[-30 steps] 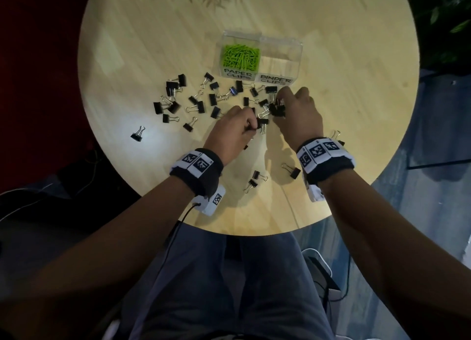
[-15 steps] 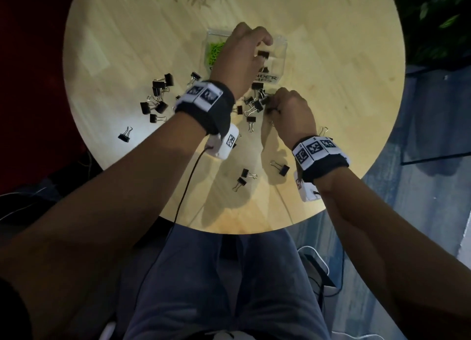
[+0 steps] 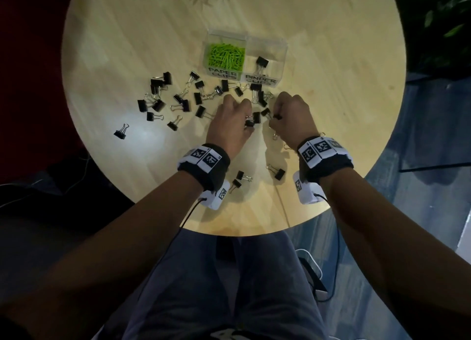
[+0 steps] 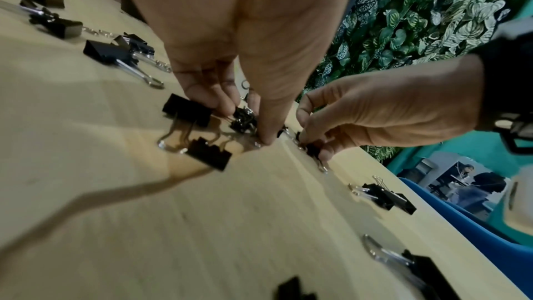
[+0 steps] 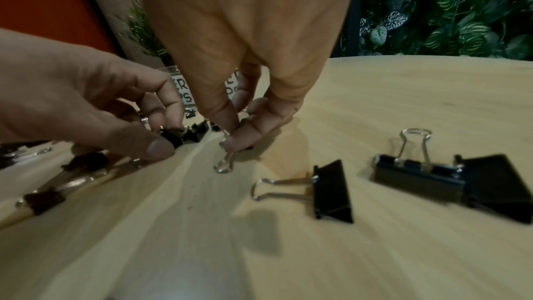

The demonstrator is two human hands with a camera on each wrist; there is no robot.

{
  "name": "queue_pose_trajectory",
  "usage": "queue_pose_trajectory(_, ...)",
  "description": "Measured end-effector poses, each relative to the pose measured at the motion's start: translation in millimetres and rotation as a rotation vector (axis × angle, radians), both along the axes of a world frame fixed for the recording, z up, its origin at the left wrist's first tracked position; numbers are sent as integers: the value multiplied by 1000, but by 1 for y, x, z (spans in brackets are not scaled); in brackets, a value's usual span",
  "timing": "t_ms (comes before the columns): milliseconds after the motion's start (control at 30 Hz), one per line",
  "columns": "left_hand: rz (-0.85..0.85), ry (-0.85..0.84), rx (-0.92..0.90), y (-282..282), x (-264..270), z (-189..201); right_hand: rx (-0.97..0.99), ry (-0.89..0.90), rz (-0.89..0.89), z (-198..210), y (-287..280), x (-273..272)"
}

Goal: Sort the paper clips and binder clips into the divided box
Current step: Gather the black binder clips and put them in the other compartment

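Scene: two hands meet over scattered binder clips on a round worktop (image 3: 331, 46), just near of the divided box (image 3: 280, 46).
Left hand (image 3: 229, 120): palm down, fingers (image 4: 219, 99) curled onto a small black clip (image 3: 249, 123) at their tips; thumb presses down beside it. The clip still looks to be on the wood.
Right hand (image 3: 293, 115): knuckles up, thumb and forefinger pinching a clip (image 5: 230, 156), its wire handle pointing toward the person and touching the worktop.
Key relation: box lies straight beyond both hands, its binder half (image 3: 270, 59) on the right; the right hand appears nearer to it. Likely next move is up and away over the clutter of clips between.
Box: green paper clips (image 3: 225, 56) fill the left half; one binder clip (image 3: 262, 62) in the right.
Remaining: many clips (image 3: 178, 102) spread left, a few (image 3: 276, 172) near the wrists.
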State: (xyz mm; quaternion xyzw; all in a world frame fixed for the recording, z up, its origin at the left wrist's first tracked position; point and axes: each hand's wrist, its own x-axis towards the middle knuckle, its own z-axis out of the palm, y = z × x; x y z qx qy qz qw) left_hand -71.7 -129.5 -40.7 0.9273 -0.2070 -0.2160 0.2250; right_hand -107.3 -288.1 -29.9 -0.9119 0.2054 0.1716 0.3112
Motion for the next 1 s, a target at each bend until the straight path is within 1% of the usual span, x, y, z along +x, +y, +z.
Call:
queue_pose_trajectory(100, -6, 59, -12, -3, 2, 2, 18, 31, 47, -1, -5, -2)
queue_pose_trajectory(233, -5, 97, -54, -4, 8, 7, 4, -17, 44, -2, 0, -7)
queue_pose_trajectory(333, 23, 113, -82, -2, 15, 8, -65, -31, 109, -1, 10, -8)
queue_pose_trajectory(433, 91, 67, -210, -4, 24, 22, -126, -47, 150, -1, 16, -6)
queue_pose_trajectory(533, 128, -7, -334, -23, 47, 46, -162, -40, 174, 0, 18, -4)
queue_pose_trajectory(600, 136, -74, -338, -42, 68, 52, -181, -29, 186, 1, 19, -2)
queue_pose_trajectory(667, 100, -117, -300, -57, 84, 52, -195, -13, 190, 2, 18, -1)
queue_pose_trajectory(767, 41, -168, -244, -63, 92, 51, -146, -23, 112, 1, 12, -1)
queue_pose_trajectory(833, 44, -219, -266, -58, 84, 50, -95, -61, 45, -2, 4, -2)
queue_pose_trajectory(867, 32, -216, -258, -54, 76, 48, -59, -82, 10, -4, 1, -3)
queue_pose_trajectory(933, -42, -142, -170, -43, 55, 36, 31, -141, -94, -4, -4, -4)
queue_pose_trajectory(1000, -103, -65, -68, -32, 33, 20, 129, -219, -244, 5, -8, -4)
